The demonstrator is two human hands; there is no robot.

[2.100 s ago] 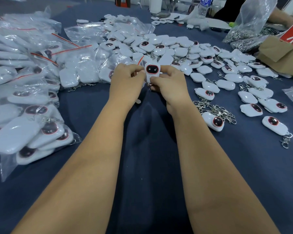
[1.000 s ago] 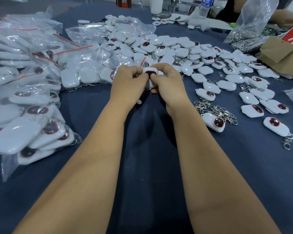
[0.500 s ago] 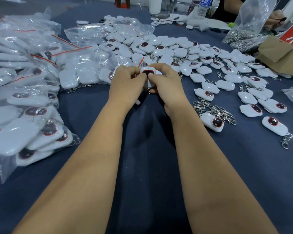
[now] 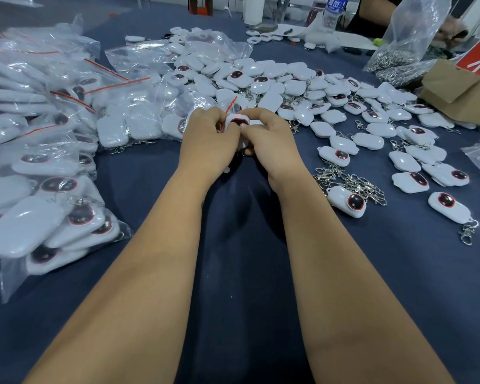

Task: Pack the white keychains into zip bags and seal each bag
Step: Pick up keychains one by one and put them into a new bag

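Since a couple of seconds ago, the small white plastic keychain with the dark red-ringed oval face [image 4: 237, 122] has tipped forward and sunk lower between your hands, so less of its face shows above your knuckles. It sits in a clear zip bag with a red seal strip [image 4: 231, 104], whose strip pokes up at 12 o'clock from the keychain. Your left hand [image 4: 209, 142] pinches it from 9 o'clock and your right hand [image 4: 272, 141] from 3 o'clock, fingers curled on both; both hands are equally near. The keychain's long axis runs roughly from you toward 12 o'clock, with the bag mouth at the far end, so the seal most likely has to be pressed along a line running 9 to 3 across that top edge. Whether the strip is already shut, you cannot tell.

Below your hands lies the dark blue cloth-covered table [image 4: 233, 273]. At 9 o'clock, filled clear bags of white keychains [image 4: 39, 212] pile up; from 12 to 3 o'clock spreads the loose heap of unbagged white keychains [image 4: 302, 87]. A brown cardboard box [image 4: 460, 92] stands at 2 o'clock, with another person's arm beyond it.
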